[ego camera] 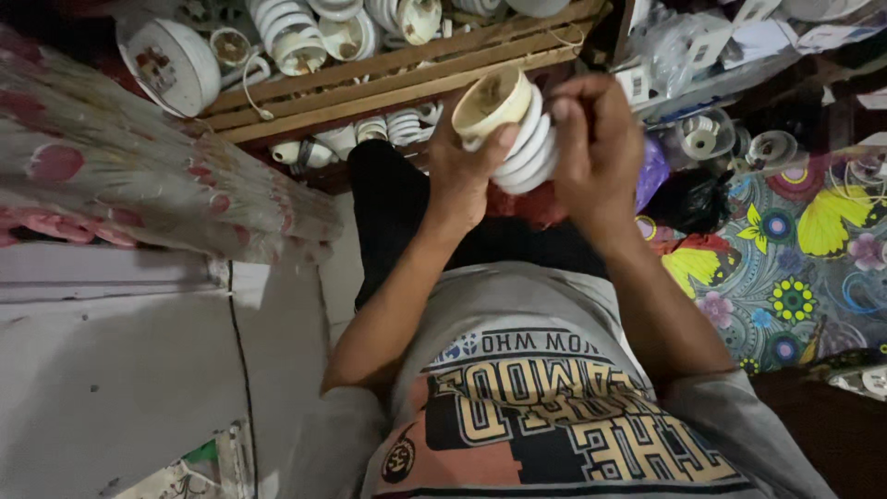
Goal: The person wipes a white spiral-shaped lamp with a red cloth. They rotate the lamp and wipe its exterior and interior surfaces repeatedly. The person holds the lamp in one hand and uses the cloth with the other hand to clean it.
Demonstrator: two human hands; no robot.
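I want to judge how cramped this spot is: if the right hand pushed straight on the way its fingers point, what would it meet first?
Probably the wooden slatted rack just beyond the white ribbed part that both hands hold; the right hand points up the frame toward it. Depth is unclear.

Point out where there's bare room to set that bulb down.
Both hands, left and right, hold the bulb. Bare room: the grey floor left of the person, below the flowered cloth, and part of the patterned mat at right. The wooden rack ahead is crowded with bulbs.
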